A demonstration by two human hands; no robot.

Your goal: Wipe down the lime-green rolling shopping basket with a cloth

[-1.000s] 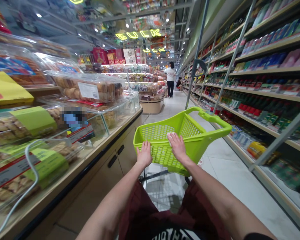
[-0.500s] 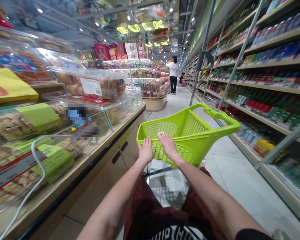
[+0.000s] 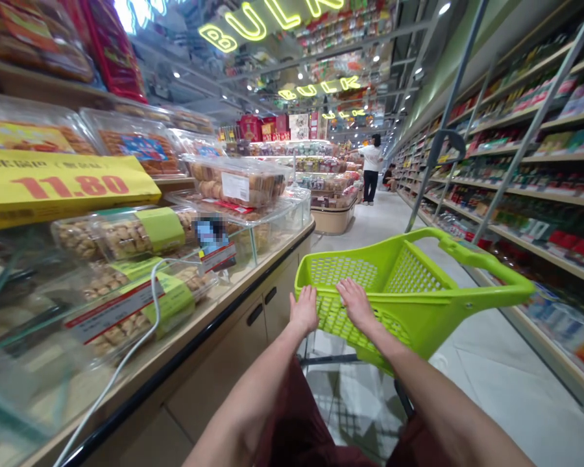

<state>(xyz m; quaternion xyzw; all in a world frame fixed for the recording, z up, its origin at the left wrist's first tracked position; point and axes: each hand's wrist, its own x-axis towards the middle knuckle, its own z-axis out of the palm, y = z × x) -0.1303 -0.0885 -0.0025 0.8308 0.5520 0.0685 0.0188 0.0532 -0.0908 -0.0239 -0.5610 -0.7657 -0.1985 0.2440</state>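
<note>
A bright green plastic shopping cart [image 3: 418,314] with perforated walls stands in front of me, seen from the side, its handle to the right. My left hand [image 3: 304,310] rests on the near rim by the left corner, fingers hooked over the edge. A little to the right, my right hand [image 3: 357,303] grips the same rim, fingertips bent over into the basket. The thumbs and undersides of both hands are partly hidden. Beneath the basket a dark frame bar [image 3: 331,359] shows near my legs.
On the left runs a glass-edged counter [image 3: 272,250] with packaged pastries [image 3: 243,185], a yellow price sign [image 3: 68,185] and a white cable [image 3: 156,298]. Tall stocked shelves [image 3: 535,155] line the right. A person in a white top [image 3: 371,162] stands farther down the aisle.
My view has swung left and upward, so the cart, counter and signs appear farther right and lower. Both hands stay on the cart's rim.
</note>
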